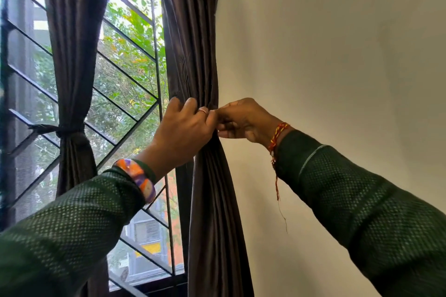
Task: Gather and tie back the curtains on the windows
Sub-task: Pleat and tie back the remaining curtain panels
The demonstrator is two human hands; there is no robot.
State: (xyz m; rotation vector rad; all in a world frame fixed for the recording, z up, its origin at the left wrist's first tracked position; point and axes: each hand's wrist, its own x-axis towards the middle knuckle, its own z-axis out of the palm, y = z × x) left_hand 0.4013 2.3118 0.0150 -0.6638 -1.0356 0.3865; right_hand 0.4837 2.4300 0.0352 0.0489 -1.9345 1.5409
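Right curtain (190, 55) gathered at wall edge, pinched waist hidden behind both hands; tie not discernible; left hand (183, 125) clenched round the bunch at 9 o'clock, right hand (243, 120) pinching it at 3 o'clock; left curtain (72, 55) already tied.

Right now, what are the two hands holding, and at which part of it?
Both hands hold the brown curtain by the wall at its gathered waist: the left hand grips round the bunch, the right hand pinches at its wall-side edge. No tie is visible.
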